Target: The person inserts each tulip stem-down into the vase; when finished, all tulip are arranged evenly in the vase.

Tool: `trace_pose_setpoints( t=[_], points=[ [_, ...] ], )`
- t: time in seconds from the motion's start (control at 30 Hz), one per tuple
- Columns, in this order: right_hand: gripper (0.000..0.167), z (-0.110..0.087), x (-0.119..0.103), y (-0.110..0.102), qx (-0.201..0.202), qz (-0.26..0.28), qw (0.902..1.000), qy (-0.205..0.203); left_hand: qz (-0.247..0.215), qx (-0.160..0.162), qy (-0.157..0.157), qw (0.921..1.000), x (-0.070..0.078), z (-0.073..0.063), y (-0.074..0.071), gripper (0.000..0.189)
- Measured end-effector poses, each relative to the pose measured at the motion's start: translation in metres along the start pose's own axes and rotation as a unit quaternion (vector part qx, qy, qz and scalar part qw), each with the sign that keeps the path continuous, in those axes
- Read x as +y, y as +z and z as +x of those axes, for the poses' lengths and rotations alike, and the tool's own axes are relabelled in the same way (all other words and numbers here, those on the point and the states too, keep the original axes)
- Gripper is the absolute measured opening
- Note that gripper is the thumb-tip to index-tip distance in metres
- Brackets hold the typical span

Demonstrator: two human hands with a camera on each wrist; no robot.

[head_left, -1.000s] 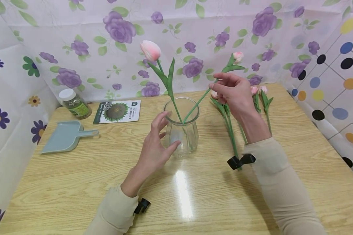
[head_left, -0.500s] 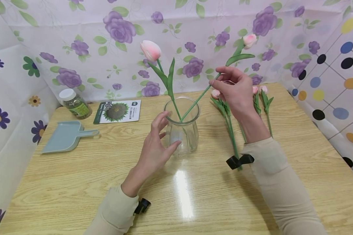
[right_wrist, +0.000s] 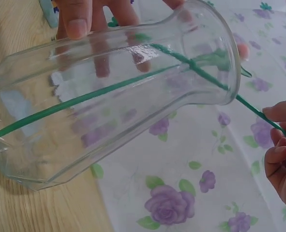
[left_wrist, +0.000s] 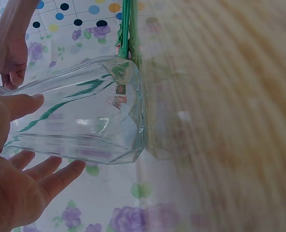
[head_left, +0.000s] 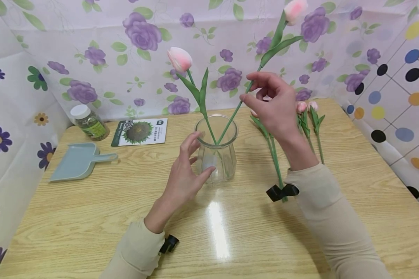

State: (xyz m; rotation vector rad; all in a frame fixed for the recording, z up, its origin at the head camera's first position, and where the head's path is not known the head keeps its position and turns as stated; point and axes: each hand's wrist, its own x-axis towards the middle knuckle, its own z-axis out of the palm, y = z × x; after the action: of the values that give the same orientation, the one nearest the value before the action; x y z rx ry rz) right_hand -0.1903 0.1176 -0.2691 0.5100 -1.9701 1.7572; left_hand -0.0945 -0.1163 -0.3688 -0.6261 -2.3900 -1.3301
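A clear glass vase (head_left: 227, 164) stands upright mid-table. My left hand (head_left: 183, 176) holds it from the left, thumb on the near side and fingers curved round the back. One pink-and-white tulip (head_left: 180, 59) leans left in the vase; its stem (right_wrist: 75, 100) reaches down to the base in the right wrist view. My right hand (head_left: 274, 104) pinches a second pink tulip (head_left: 295, 11) by its green stem, between thumb and forefinger. That stem slants down through the mouth, its lower end (right_wrist: 172, 54) inside the upper part of the glass. Its bloom points up and right.
Several more pink tulips (head_left: 315, 120) lie on the table at the right, partly behind my right arm. At the left are a white-capped jar (head_left: 92, 126), a seed packet (head_left: 139, 132) with a sunflower picture and a light blue dustpan (head_left: 75, 162). A flowered cloth hangs behind.
The right-hand tulip has swung more upright, its bloom rising well up the backdrop. My right hand has moved slightly up and left with the stem. The left hand and vase hold still.
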Motion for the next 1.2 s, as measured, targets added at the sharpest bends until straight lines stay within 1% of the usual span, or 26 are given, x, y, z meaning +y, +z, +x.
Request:
trace_pose_setpoints(
  t=[0.17, 0.33, 0.5, 0.63, 0.7, 0.87, 1.13, 1.2],
  points=[
    [0.035, -0.006, -0.003, 0.007, -0.033, -0.016, 0.9984, -0.043, 0.001, 0.0, 0.002, 1.0, 0.0, 0.0, 0.0, 0.102],
    [0.036, -0.01, -0.004, 0.011, -0.063, -0.042, 0.9949, -0.066, -0.001, -0.002, 0.0, 1.0, 0.001, 0.001, 0.0, 0.103],
    [0.035, -0.014, -0.004, 0.012, -0.1, -0.079, 0.9879, -0.088, -0.001, -0.001, -0.001, 1.0, 0.001, -0.001, 0.001, 0.102],
    [0.035, -0.015, -0.005, 0.013, -0.128, -0.11, 0.9808, -0.097, 0.002, -0.002, 0.001, 1.0, 0.001, -0.001, 0.001, 0.1],
    [0.034, -0.015, -0.005, 0.013, -0.138, -0.121, 0.9785, -0.093, 0.0, -0.002, 0.001, 1.0, 0.001, 0.0, 0.001, 0.101],
    [0.03, -0.016, -0.005, 0.018, -0.163, -0.134, 0.9752, -0.066, -0.003, -0.005, -0.002, 1.0, 0.001, 0.001, -0.001, 0.101],
    [0.026, -0.021, -0.004, 0.021, -0.204, -0.138, 0.9689, -0.024, -0.008, -0.007, -0.008, 0.9999, 0.001, 0.0, -0.001, 0.103],
    [0.025, -0.022, -0.004, 0.022, -0.214, -0.138, 0.9668, -0.02, -0.007, -0.007, -0.009, 0.9999, 0.001, 0.0, -0.001, 0.103]
  ],
)
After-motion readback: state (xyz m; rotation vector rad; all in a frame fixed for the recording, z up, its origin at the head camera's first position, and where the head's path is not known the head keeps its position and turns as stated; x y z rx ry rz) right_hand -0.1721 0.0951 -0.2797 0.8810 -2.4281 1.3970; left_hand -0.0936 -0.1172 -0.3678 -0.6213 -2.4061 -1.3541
